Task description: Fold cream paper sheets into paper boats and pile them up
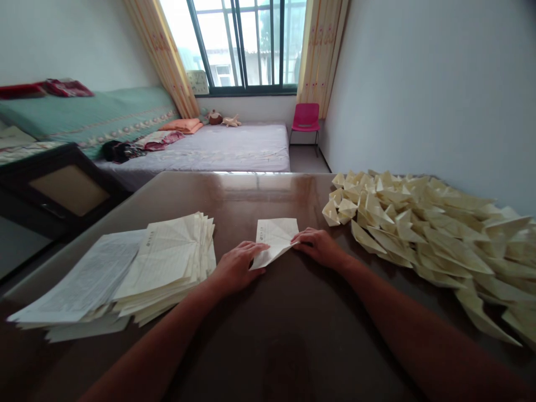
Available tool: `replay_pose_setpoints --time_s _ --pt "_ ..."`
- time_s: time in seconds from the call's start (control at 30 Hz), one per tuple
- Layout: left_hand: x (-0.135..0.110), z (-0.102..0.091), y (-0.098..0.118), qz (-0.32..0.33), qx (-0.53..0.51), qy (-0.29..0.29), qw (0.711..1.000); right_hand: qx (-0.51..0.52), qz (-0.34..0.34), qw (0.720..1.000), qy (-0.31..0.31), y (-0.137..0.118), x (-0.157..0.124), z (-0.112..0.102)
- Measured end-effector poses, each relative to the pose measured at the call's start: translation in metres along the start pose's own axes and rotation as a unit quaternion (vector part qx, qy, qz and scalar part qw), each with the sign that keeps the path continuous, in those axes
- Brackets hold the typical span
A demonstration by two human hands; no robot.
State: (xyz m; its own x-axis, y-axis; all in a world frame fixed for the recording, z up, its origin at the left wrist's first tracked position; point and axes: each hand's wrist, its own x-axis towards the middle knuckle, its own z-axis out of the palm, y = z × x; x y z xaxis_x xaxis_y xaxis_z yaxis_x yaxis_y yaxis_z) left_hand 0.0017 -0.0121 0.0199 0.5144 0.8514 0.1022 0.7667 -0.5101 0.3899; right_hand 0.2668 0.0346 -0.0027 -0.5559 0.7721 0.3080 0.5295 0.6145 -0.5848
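Observation:
A partly folded sheet of cream paper lies on the dark brown table in front of me. My left hand lies on its lower left corner, fingers curled down onto the fold. My right hand presses the sheet's right edge with its fingertips together. To the left sits a fanned stack of flat printed sheets. On the right is a big heap of folded paper boats.
Beyond the table's far edge are a bed with a mauve cover, a pink chair by the window, and a dark cabinet at the left. A white wall runs along the right side.

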Motion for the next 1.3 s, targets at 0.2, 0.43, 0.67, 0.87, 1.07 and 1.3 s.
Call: replay_pose_setpoints --time_s 0.2,0.43,0.67,0.87,1.07,1.3 --pt "0.010 0.011 -0.021 0.007 -0.071 0.022 0.997 0.064 0.096 0.990 -0.081 0.001 -0.001 -0.016" --pt "0.016 0.018 -0.012 -0.156 -0.113 0.091 0.977 -0.009 0.171 0.985 0.026 -0.001 0.003 -0.001" --pt "0.023 0.019 -0.009 -0.160 -0.010 0.097 0.982 -0.089 0.231 0.967 0.054 -0.006 0.007 0.012" --pt "0.022 0.020 -0.008 -0.162 0.094 0.064 0.980 -0.120 0.205 0.969 0.063 -0.005 0.007 0.015" --pt "0.023 0.020 -0.007 -0.144 0.122 0.060 0.980 -0.143 0.204 0.967 0.059 -0.007 0.009 0.015" --pt "0.022 0.020 -0.004 -0.120 0.166 0.066 0.977 -0.191 0.223 0.955 0.034 -0.014 0.013 0.014"
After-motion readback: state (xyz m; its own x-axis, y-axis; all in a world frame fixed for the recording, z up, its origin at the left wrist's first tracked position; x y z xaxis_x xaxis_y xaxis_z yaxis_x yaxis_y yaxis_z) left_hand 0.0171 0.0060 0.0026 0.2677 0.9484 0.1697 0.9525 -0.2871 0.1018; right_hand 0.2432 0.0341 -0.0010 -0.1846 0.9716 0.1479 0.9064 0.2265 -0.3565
